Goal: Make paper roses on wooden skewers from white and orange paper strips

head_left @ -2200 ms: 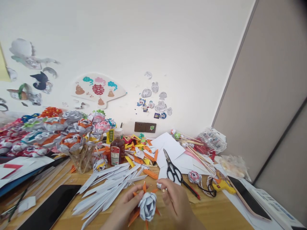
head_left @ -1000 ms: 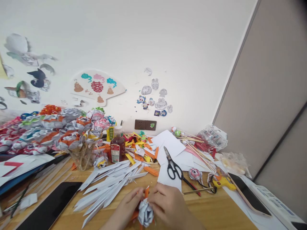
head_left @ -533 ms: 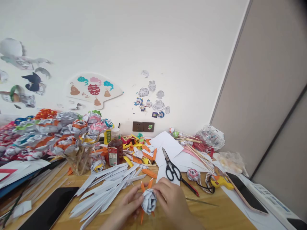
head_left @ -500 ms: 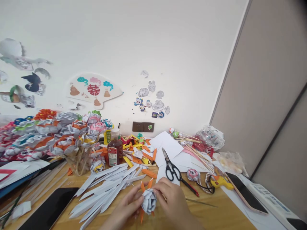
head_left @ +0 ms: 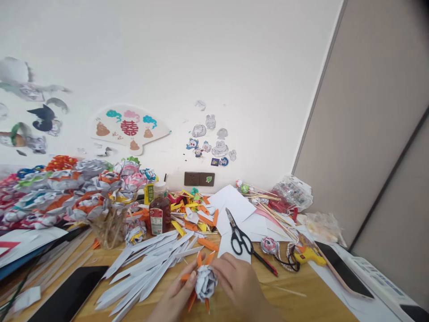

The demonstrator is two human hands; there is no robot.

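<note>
Near the table's front edge, a paper flower with a white rosette and orange strips sticking out around it is held between both hands. My left hand grips it from the left, thumb on the near side by the petals. On its right side, the fingers of my right hand press at the upper petals. Folded white paper strips lie to the left of the hands. Black-handled scissors rest on white paper just beyond my right hand.
A glass jar stands before a heap of orange and yellow paper pieces. Finished paper flowers crowd the left. A dark phone lies front left; a yellow glue gun and another phone are at right.
The flower has turned slightly in my hands, and an orange strip now shows at its left side. Both hands stay on it. The view has shifted a little.
</note>
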